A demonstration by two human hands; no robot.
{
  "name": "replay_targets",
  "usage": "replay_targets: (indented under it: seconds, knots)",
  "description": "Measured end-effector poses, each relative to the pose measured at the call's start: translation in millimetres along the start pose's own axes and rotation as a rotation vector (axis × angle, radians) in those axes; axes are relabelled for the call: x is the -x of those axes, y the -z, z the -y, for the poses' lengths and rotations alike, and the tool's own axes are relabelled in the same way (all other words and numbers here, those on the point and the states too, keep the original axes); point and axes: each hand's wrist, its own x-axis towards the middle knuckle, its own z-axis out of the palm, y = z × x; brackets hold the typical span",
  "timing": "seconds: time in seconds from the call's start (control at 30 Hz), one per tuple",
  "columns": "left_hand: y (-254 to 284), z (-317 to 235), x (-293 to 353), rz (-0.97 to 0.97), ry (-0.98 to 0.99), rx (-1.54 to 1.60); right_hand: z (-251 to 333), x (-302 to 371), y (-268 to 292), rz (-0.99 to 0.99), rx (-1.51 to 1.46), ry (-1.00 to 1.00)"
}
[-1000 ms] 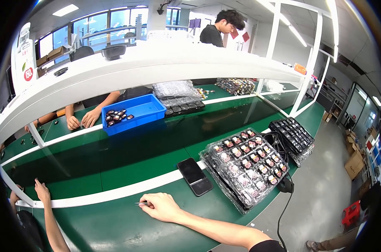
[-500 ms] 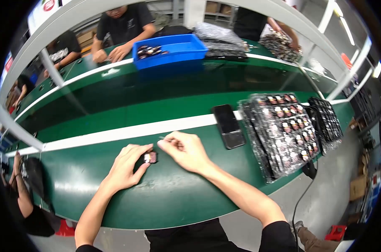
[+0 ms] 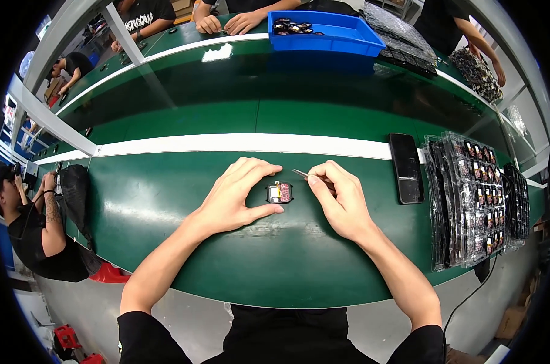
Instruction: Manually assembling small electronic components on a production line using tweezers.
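A small open black watch case [image 3: 279, 193] lies on the green table, with a pinkish circuit board, a pale square part and a bit of yellow showing inside. My left hand [image 3: 233, 195] rests just left of it, thumb and forefinger spread on the near and far sides and apart from the case. To the right of the case, my right hand [image 3: 341, 197] grips slim metal tweezers [image 3: 300, 173] between thumb and fingers. Their tip points left, just beyond the case's far right corner, touching nothing that I can see.
A black phone [image 3: 406, 168] lies right of my right hand. Beyond it are stacked clear trays [image 3: 469, 200] of small watch parts. A white strip [image 3: 244, 144] crosses the table. Across the belt stands a blue bin [image 3: 329, 43]; co-workers sit at the far side and left.
The view has turned, so the scene sits further right and the table's far side higher. My left fingers have spread away from the watch case. The tweezers stay in my right hand.
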Motion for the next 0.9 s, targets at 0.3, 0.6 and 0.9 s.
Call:
replay_targets:
  seconds: [0.3,0.6,0.9]
  knots:
    - [-0.1,8.9,0.2,0.008,0.02,0.029,-4.4,-0.8,-4.5,-0.047,-0.068,0.044]
    - [3.8,12.6,4.2,0.082,0.02,0.145,3.8,7.3,-10.9,0.018,-0.147,0.002]
    - [6.2,14.1,1.7,0.106,0.035,0.163,-0.1,7.3,-9.1,0.045,0.008,0.013]
